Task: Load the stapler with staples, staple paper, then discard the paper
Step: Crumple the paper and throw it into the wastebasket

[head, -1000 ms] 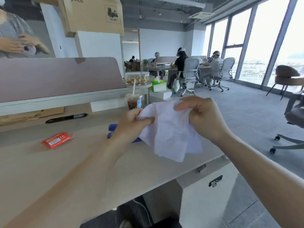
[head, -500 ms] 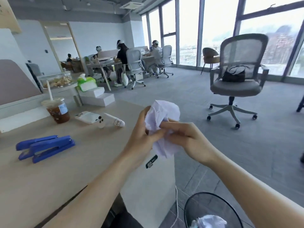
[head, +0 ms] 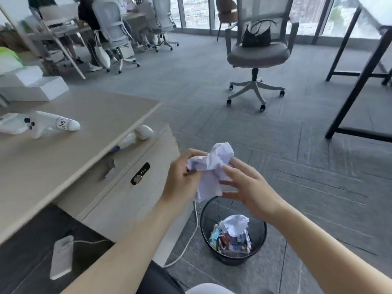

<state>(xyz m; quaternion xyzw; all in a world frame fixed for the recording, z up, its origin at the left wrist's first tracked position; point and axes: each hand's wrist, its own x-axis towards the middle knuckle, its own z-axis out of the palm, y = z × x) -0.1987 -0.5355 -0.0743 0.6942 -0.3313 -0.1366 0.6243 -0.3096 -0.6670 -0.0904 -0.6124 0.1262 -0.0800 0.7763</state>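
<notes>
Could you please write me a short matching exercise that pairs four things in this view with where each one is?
Things:
1. crumpled paper
2. wastebasket
3. black handbag
4. phone

Places:
A. on the office chair seat
B. on the floor beside the drawer cabinet
C. on the dark surface under the desk
D. between the left hand and right hand

Pairs: 1-D, 2-B, 3-A, 4-C

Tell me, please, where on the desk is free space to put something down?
The desk is bare from the white bottle toward the near edge and right corner. Its far left is crowded: white boxes, the bottle. The bin is part full.
</notes>
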